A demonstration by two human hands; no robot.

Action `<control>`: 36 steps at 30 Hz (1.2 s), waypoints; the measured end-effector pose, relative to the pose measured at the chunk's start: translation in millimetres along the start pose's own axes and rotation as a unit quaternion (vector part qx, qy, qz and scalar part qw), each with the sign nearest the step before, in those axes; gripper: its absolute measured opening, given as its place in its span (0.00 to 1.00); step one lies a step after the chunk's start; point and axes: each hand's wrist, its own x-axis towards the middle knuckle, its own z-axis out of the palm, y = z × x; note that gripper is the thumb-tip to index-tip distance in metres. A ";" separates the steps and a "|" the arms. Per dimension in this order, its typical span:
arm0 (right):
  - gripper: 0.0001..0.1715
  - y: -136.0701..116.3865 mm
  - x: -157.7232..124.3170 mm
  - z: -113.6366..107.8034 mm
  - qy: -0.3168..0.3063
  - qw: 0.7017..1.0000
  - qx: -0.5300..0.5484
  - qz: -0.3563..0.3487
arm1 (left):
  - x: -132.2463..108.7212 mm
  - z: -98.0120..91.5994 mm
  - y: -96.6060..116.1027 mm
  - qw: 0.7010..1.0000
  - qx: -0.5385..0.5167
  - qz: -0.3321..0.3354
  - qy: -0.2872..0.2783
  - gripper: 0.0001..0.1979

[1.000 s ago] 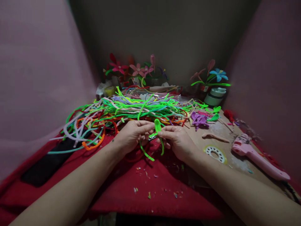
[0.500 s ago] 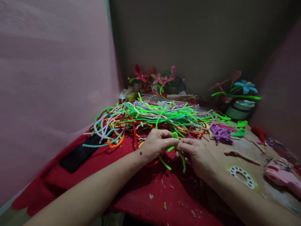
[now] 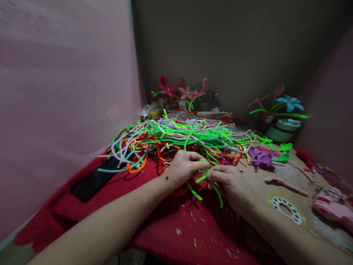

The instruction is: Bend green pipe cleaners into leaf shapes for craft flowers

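Observation:
My left hand (image 3: 183,167) and my right hand (image 3: 230,182) meet over the red cloth (image 3: 165,224), both pinching one bright green pipe cleaner (image 3: 204,172). Its top is bent into a small loop between my fingertips, and two loose ends hang down below my hands. Just behind them lies a big tangled heap of pipe cleaners (image 3: 176,138) in green, orange, red, white and lilac.
Finished pipe-cleaner flowers (image 3: 187,92) stand at the back; a blue flower (image 3: 289,102) rises over a white pot (image 3: 282,129). To the right lie purple pieces (image 3: 259,156), green leaf shapes (image 3: 282,152), a white round disc (image 3: 286,208) and a pink glue gun (image 3: 333,208). A black flat object (image 3: 93,180) lies left.
The view swung left, then settled. My hands stayed together on the green pipe cleaner, its loop getting smaller and lower between my fingertips.

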 end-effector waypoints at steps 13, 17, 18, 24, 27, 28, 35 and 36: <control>0.09 -1.9 -1.8 3.5 -0.014 1.000 0.009 -0.010 | 4.0 -6.9 -11.6 0.887 0.310 0.331 0.085 0.08; 0.09 -0.3 -0.7 3.0 -0.006 0.999 0.034 -0.029 | 2.1 -6.0 -12.6 0.864 0.342 0.359 0.089 0.09; 0.09 -0.5 -0.9 3.0 -0.004 0.999 0.037 -0.037 | 2.0 -5.7 -12.5 0.864 0.340 0.361 0.089 0.09; 0.08 -2.9 0.1 4.3 -0.009 0.997 0.053 -0.058 | 7.8 -9.3 -14.6 0.889 0.321 0.283 0.164 0.13; 0.08 -1.1 4.1 3.8 0.015 0.993 0.086 -0.083 | 13.2 -12.9 -20.8 0.858 0.391 0.294 0.155 0.12; 0.08 0.0 5.8 3.2 0.022 0.991 0.104 -0.087 | 14.9 -13.8 -23.5 0.853 0.403 0.300 0.142 0.12; 0.06 3.2 13.6 -1.4 0.043 0.982 0.137 -0.122 | 18.2 -14.5 -33.6 0.838 0.444 0.311 0.064 0.12; 0.06 2.9 13.6 -1.2 0.047 0.981 0.140 -0.125 | 17.4 -14.0 -33.1 0.836 0.447 0.313 0.055 0.11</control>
